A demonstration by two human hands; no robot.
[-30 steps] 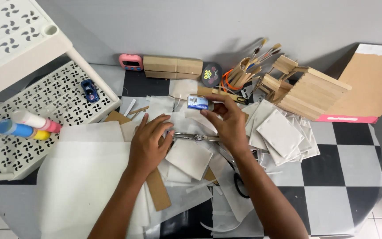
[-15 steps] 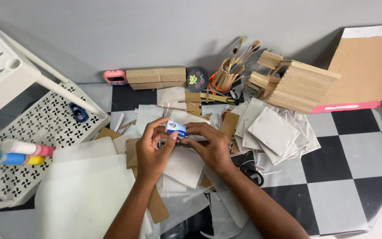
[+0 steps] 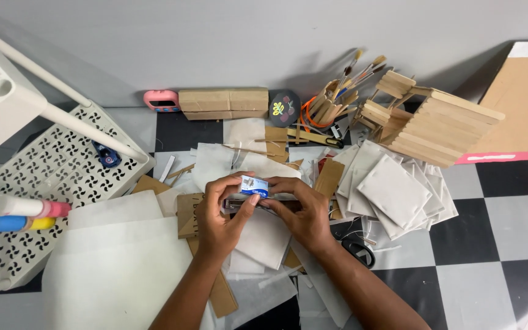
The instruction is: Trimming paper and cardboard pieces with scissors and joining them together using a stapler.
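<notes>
Both of my hands meet over a pile of white paper sheets (image 3: 264,241) on the checkered floor. My left hand (image 3: 218,217) and my right hand (image 3: 304,214) together hold a small blue and white box (image 3: 255,185) by their fingertips. Just under the box lies a slim dark metal tool (image 3: 238,205), gripped between the fingers of both hands. I cannot tell whether the box is open.
A stack of white square tiles (image 3: 392,189) lies to the right, and a wooden stick model (image 3: 435,125) and a cup of brushes (image 3: 331,104) stand behind. To the left are a white perforated rack (image 3: 50,177), paint tubes (image 3: 13,214) and cardboard strips (image 3: 187,214). Black scissors (image 3: 359,250) rest by my right wrist.
My right hand brought the small box from the back of the pile towards me. Both hands have now closed together on the box and the metal tool.
</notes>
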